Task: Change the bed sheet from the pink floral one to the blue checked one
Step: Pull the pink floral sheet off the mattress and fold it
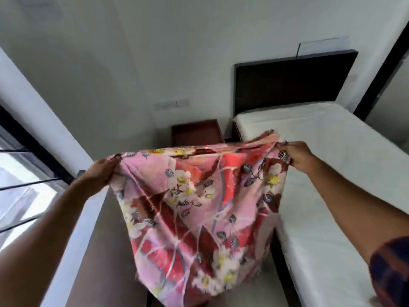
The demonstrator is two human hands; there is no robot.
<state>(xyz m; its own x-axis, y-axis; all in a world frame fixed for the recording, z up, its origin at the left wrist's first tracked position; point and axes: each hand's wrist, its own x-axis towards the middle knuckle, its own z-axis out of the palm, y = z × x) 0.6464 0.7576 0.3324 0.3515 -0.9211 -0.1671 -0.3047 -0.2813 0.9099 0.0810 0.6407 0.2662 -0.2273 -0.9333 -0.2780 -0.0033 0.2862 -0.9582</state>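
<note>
Head view: pink floral sheet [194, 207] held up between two hands beside a bare mattress.

Nearest, the sheet's lower end runs off the bottom of the frame, so its full length, and how many layers hang there, cannot be told. It drapes in slack folds below the hands, which reads as thin, soft, light cloth, not slippery; it should be taken by the top edge or corners. That is where the left hand [100, 171] and right hand [294, 155] each grip it, fingers curled round bunched fabric and the edge stretched between them. The white mattress [332, 173] lies under and beyond the right hand. Past the hands stand a dark bedside stand [197, 132] and headboard [292, 83]. No blue checked sheet shows anywhere, and motion blur softens the print.
</note>
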